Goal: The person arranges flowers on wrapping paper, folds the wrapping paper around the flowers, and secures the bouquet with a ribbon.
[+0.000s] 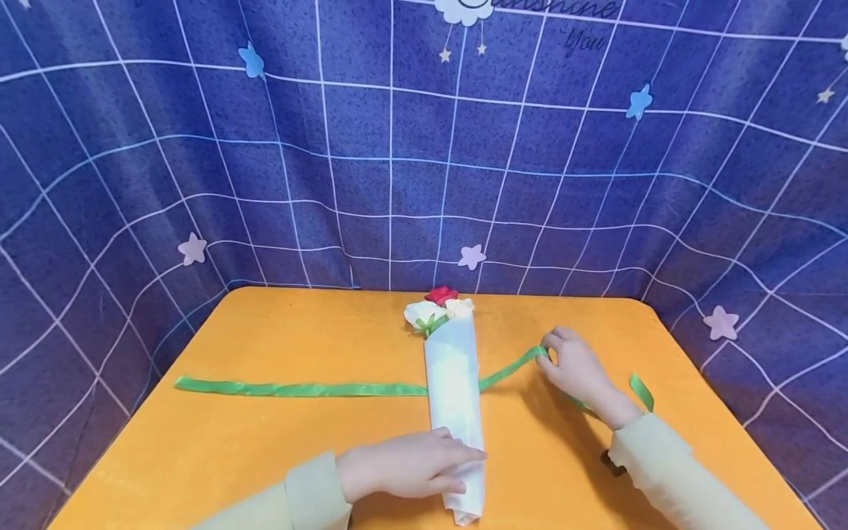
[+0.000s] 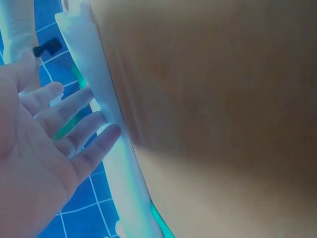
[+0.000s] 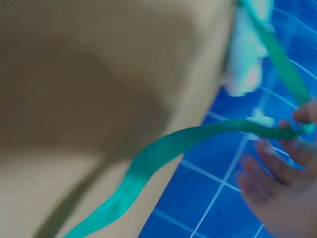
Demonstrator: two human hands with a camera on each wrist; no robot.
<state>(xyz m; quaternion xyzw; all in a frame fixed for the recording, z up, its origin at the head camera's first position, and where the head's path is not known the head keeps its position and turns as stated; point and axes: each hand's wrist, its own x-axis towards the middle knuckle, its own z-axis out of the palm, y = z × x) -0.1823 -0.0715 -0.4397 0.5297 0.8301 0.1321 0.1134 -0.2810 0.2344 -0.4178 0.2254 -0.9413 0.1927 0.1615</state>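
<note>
A bouquet wrapped in white paper (image 1: 453,368) lies lengthwise on the table, with a red flower (image 1: 442,295) and white flowers (image 1: 425,313) at its far end. My left hand (image 1: 417,464) rests on the lower part of the wrap; in the left wrist view its fingers (image 2: 91,148) lie extended against the paper. A green ribbon (image 1: 318,389) runs beneath the bouquet and out on both sides. To the right, my right hand (image 1: 576,368) pinches the ribbon and lifts it off the table. From those fingertips a length of ribbon (image 3: 153,156) trails away in the right wrist view.
An orange table (image 1: 298,338) holds everything. The ribbon's loose right end (image 1: 641,391) curls up near the right forearm. Behind the table hangs a dark blue curtain (image 1: 358,184) with white grid lines and stars.
</note>
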